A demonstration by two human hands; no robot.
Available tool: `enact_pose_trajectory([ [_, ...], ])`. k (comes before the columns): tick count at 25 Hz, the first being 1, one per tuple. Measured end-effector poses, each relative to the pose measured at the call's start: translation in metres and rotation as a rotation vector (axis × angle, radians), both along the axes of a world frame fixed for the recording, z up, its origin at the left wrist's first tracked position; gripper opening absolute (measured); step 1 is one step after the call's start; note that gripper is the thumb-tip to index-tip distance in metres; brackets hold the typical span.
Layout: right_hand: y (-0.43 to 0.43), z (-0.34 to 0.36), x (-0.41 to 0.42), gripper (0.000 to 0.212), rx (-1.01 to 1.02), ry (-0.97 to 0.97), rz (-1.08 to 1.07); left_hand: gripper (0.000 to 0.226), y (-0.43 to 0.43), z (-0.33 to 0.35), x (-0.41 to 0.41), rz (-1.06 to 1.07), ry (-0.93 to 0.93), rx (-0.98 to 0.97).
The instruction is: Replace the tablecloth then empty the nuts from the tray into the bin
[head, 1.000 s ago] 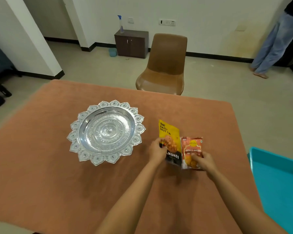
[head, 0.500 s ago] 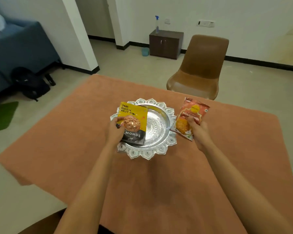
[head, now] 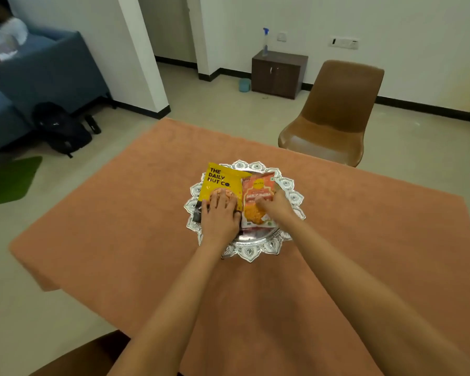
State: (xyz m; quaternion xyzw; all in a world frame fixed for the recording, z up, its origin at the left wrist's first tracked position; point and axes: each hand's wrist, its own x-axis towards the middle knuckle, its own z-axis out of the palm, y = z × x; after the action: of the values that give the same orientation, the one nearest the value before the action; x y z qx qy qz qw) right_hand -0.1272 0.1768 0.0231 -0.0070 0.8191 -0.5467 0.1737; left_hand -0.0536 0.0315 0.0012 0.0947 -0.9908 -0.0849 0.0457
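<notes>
An orange-brown tablecloth (head: pixel 120 226) covers the table. In its middle stands an ornate silver tray (head: pixel 248 252) with a scalloped rim. Two packets lie side by side in the tray: a yellow nut packet (head: pixel 220 179) on the left and an orange snack packet (head: pixel 258 189) on the right. My left hand (head: pixel 221 215) rests on the lower half of the yellow packet and grips it. My right hand (head: pixel 276 207) holds the orange packet at its right side, fingers on its face. The bin is out of view.
A brown chair (head: pixel 334 118) stands at the table's far right edge, and another brown seat (head: pixel 87 356) shows at the bottom left. Beyond are a dark cabinet (head: pixel 278 73) with a spray bottle (head: pixel 265 42), a blue sofa (head: pixel 38 71), a black bag (head: pixel 63 128) and a green mat (head: pixel 11 180).
Both hands lifted the packets off the cloth, carried them left over the tray and lowered them into it. The view swung left, so the blue bin left the frame.
</notes>
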Motion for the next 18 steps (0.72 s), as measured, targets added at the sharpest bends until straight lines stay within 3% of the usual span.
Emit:
enact_pose_trajectory([
  [4, -0.007, -0.01, 0.005, 0.077, 0.467, 0.336, 0.167, 0.048, 0.001, -0.008, 0.001, 0.017, -0.046, -0.013],
  [6, -0.007, -0.006, 0.007, 0.08, 0.632, 0.613, 0.282, 0.048, 0.001, -0.008, -0.001, 0.027, -0.045, -0.027],
  [8, -0.007, -0.013, 0.003, 0.074, 0.672, 0.734, 0.438, 0.049, 0.001, -0.008, 0.0, 0.033, -0.041, -0.05],
  [10, -0.005, -0.028, 0.003, 0.073, 0.7, 0.672, 0.503, 0.05, 0.001, -0.009, 0.0, 0.055, -0.051, -0.068],
  [14, -0.006, -0.04, 0.011, 0.062, 0.718, 0.627, 0.414, 0.051, 0.0, -0.01, 0.001, 0.071, -0.066, -0.098],
  [18, -0.01, -0.026, 0.003, 0.058, 0.729, 0.472, 0.471, 0.056, -0.003, -0.008, -0.001, 0.08, 0.061, -0.055],
])
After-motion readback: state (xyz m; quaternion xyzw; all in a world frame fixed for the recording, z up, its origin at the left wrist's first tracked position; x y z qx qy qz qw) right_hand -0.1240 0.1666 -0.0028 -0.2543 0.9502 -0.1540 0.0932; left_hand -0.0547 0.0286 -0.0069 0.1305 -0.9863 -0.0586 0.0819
